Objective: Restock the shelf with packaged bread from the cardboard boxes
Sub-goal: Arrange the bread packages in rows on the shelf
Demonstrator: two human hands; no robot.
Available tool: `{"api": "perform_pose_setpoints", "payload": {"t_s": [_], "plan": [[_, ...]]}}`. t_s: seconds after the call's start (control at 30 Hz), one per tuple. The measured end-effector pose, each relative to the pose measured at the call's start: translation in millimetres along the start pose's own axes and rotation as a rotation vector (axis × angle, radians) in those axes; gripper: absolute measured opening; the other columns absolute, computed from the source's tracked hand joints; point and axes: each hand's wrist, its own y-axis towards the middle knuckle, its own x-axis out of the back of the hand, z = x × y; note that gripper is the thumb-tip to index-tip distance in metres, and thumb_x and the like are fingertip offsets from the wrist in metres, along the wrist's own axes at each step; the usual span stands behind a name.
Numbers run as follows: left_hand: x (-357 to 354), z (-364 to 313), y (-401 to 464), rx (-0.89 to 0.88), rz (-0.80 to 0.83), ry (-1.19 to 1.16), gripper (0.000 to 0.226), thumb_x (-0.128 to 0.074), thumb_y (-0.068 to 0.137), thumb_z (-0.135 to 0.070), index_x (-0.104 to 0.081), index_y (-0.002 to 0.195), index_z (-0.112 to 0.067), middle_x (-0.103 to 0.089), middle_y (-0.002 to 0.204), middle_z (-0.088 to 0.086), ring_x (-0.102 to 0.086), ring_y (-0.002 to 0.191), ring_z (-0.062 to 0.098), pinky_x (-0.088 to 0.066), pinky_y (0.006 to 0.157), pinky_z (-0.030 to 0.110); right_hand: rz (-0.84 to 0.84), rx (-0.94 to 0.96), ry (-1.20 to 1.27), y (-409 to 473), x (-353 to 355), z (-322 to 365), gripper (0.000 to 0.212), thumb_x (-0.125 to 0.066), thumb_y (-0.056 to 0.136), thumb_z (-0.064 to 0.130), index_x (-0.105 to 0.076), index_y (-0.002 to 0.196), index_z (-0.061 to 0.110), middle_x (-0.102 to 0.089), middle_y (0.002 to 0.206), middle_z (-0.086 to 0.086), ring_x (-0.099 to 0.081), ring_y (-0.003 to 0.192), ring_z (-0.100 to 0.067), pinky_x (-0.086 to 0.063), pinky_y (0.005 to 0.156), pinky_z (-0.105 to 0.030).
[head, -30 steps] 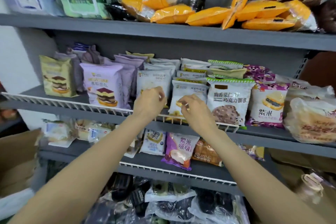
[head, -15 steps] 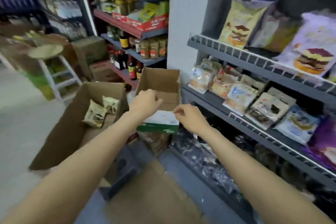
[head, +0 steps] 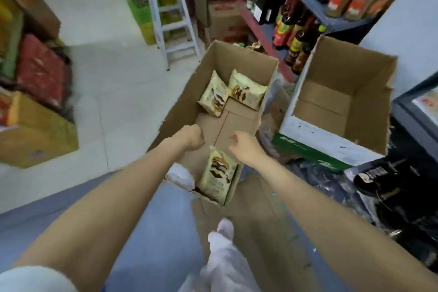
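An open brown cardboard box (head: 187,92) lies on the floor below me. Inside it are three pale yellow bread packets: two at the far end (head: 214,97) (head: 246,92) and one leaning at the near end (head: 218,174). My left hand (head: 189,137) hovers over the box's left side with fingers curled, holding nothing. My right hand (head: 244,147) hangs over the box's right side, fingers loosely bent and apart, just above the near packet. Neither hand touches a packet.
A second cardboard box (head: 350,78) with a white and green side stands to the right, nothing visible inside. A flattened cardboard sheet (head: 256,220) lies by my feet. A white step stool (head: 173,23), bottle shelves (head: 296,21) and stacked cartons (head: 35,135) surround the floor.
My view swung from the bread shelf down and left to the boxes on the floor. Both hands left the shelf packets and now hover over the open box.
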Motion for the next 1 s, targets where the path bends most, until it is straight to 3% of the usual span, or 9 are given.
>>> {"api": "perform_pose_setpoints", "payload": {"t_s": [0.1, 0.23, 0.3, 0.4, 0.53, 0.7, 0.83, 0.9, 1.0], "plan": [[-19, 33, 32, 0.016, 0.248, 0.056, 0.043, -0.048, 0.090, -0.013, -0.049, 0.133, -0.013, -0.051, 0.137, 0.008, -0.050, 0.123, 0.026, -0.043, 0.100, 0.033, 0.109, 0.033, -0.198, 50, -35, 3, 0.041, -0.049, 0.094, 0.009, -0.044, 0.135, 0.006, -0.048, 0.132, -0.017, -0.047, 0.123, -0.034, -0.042, 0.097, -0.037], [-39, 70, 59, 0.070, 0.676, 0.212, 0.072, -0.068, 0.074, -0.037, -0.034, 0.137, -0.029, -0.046, 0.129, 0.006, -0.050, 0.115, 0.027, -0.045, 0.082, 0.031, 0.300, 0.069, -0.482, 99, -82, -5, 0.061, -0.044, 0.091, -0.007, -0.031, 0.145, 0.016, -0.034, 0.143, -0.017, -0.035, 0.131, -0.035, -0.037, 0.105, -0.042], [-55, 80, 66, -0.049, 0.555, 0.513, 0.085, -0.075, 0.073, -0.042, -0.028, 0.142, -0.026, -0.042, 0.138, 0.004, -0.045, 0.125, 0.028, -0.045, 0.090, 0.037, 0.384, 0.104, -0.587, 116, -101, -11, 0.061, -0.041, 0.093, -0.004, -0.027, 0.147, 0.022, -0.023, 0.153, -0.013, -0.029, 0.137, -0.034, -0.034, 0.109, -0.045], [-71, 86, 84, -0.181, 0.489, 0.595, 0.067, -0.065, 0.086, -0.026, -0.030, 0.143, -0.018, -0.036, 0.144, 0.008, -0.037, 0.132, 0.028, -0.037, 0.104, 0.042, 0.502, 0.171, -0.850, 133, -116, -17, 0.065, -0.049, 0.093, 0.006, -0.021, 0.150, 0.023, -0.006, 0.158, -0.009, -0.006, 0.146, -0.029, -0.027, 0.114, -0.044], [-73, 88, 101, -0.233, 0.478, 0.567, 0.045, -0.057, 0.091, -0.013, -0.045, 0.134, -0.011, -0.051, 0.133, 0.009, -0.054, 0.118, 0.028, -0.046, 0.088, 0.036, 0.570, 0.215, -1.115, 146, -126, -24, 0.060, -0.045, 0.097, 0.020, -0.017, 0.150, 0.024, 0.001, 0.161, -0.001, 0.011, 0.147, -0.023, -0.002, 0.118, -0.048], [-51, 82, 115, -0.172, 0.351, 0.480, 0.036, -0.041, 0.098, -0.005, -0.047, 0.133, -0.005, -0.048, 0.136, 0.016, -0.049, 0.125, 0.033, -0.043, 0.097, 0.038, 0.546, 0.254, -1.269, 166, -127, -26, 0.046, -0.036, 0.100, 0.026, -0.034, 0.144, 0.015, -0.033, 0.153, -0.004, -0.019, 0.145, -0.021, 0.009, 0.117, -0.046], [-39, 75, 120, -0.152, 0.217, 0.470, 0.037, -0.034, 0.097, 0.002, -0.050, 0.131, -0.003, -0.049, 0.134, 0.017, -0.051, 0.124, 0.035, -0.044, 0.097, 0.037, 0.466, 0.161, -1.177, 164, -116, -20, 0.044, -0.038, 0.099, 0.014, -0.038, 0.143, 0.011, -0.031, 0.151, -0.012, -0.024, 0.142, -0.030, -0.015, 0.118, -0.044], [-30, 70, 119, -0.138, 0.122, 0.442, 0.037, -0.035, 0.096, 0.003, -0.050, 0.129, -0.001, -0.049, 0.133, 0.018, -0.053, 0.121, 0.036, -0.046, 0.095, 0.039, 0.370, 0.099, -1.048, 157, -99, -11, 0.042, -0.048, 0.093, 0.011, -0.048, 0.135, 0.010, -0.039, 0.142, -0.012, -0.036, 0.133, -0.029, -0.035, 0.106, -0.039], [-1, 61, 120, -0.094, 0.014, 0.374, 0.033, -0.044, 0.092, 0.004, -0.053, 0.124, 0.002, -0.051, 0.129, 0.020, -0.056, 0.118, 0.035, -0.048, 0.092, 0.037, 0.210, -0.027, -0.888, 145, -64, 7, 0.041, -0.061, 0.084, 0.007, -0.055, 0.124, 0.010, -0.049, 0.128, -0.009, -0.048, 0.121, -0.026, -0.045, 0.087, -0.036]]}}
